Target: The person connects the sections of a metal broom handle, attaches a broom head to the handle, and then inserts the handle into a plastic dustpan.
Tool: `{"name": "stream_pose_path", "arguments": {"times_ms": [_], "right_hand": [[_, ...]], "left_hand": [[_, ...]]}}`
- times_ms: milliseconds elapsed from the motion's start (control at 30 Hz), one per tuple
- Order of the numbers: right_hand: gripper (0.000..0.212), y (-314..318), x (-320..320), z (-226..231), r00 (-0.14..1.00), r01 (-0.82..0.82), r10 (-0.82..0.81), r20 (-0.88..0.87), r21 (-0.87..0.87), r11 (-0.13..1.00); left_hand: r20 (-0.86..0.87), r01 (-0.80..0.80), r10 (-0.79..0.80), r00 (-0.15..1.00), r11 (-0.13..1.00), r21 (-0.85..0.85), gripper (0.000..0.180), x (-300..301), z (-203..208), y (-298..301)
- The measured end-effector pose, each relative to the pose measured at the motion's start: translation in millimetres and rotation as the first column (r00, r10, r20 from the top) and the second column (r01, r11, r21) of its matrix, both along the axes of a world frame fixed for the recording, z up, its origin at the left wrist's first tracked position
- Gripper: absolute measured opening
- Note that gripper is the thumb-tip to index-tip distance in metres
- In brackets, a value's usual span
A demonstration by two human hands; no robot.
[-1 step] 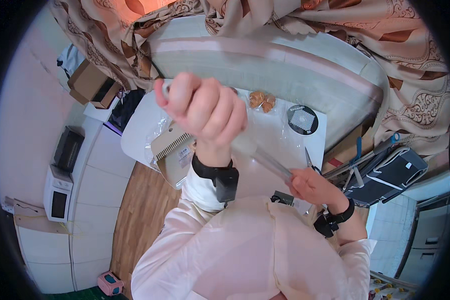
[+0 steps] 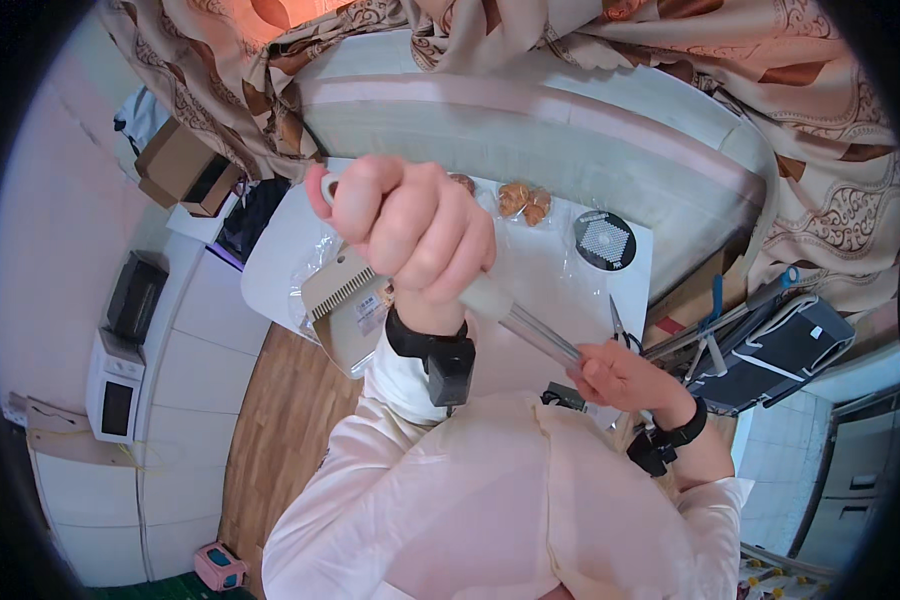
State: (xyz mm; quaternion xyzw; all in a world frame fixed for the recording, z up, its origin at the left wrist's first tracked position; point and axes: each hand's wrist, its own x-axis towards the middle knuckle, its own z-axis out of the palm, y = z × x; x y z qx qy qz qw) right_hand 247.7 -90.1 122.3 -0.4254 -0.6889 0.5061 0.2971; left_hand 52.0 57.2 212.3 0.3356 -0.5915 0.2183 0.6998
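Observation:
My left hand (image 2: 415,228) is closed in a fist round the pale handle (image 2: 332,188) of a rod; the handle's end with a hole sticks out past the thumb. The rod's metal tube (image 2: 538,330) slants down to the right from a white part beside that fist. At its lower end my right hand (image 2: 618,375) pinches the tube, fingers closed. Below and left of my left hand, a beige dustpan-like piece with comb teeth (image 2: 340,287) lies on the white table (image 2: 270,270).
On the table are wrapped croissants (image 2: 523,202), a black round disc with a pale mesh pattern (image 2: 605,239) and scissors (image 2: 620,325). A dark folded frame (image 2: 780,350) stands at the right. A microwave (image 2: 117,388) sits on the left cabinets. Patterned curtains hang behind.
My left hand has shifted very slightly and the metal tube looks sharper. My right hand has moved slightly along with it.

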Motion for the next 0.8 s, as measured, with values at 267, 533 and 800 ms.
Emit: {"name": "stream_pose_path", "arguments": {"times_ms": [267,533,800], "right_hand": [[0.035,9,-8,-10,0.852,0.398,-0.476,0.218,0.321,0.859],[0.032,2,-6,-12,0.906,0.305,-0.386,0.176,0.363,0.881],[0.044,5,-4,-16,0.979,0.053,-0.085,-0.183,-0.175,0.983]], "left_hand": [[-0.957,-0.970,0.260,0.126,-0.169,-0.173,0.030,32,9,-3],[-0.514,-0.631,0.438,0.738,0.719,-0.292,0.047,5,-5,2],[-0.588,-0.791,0.561,0.582,0.560,-0.249,0.039,31,2,-3]]}}
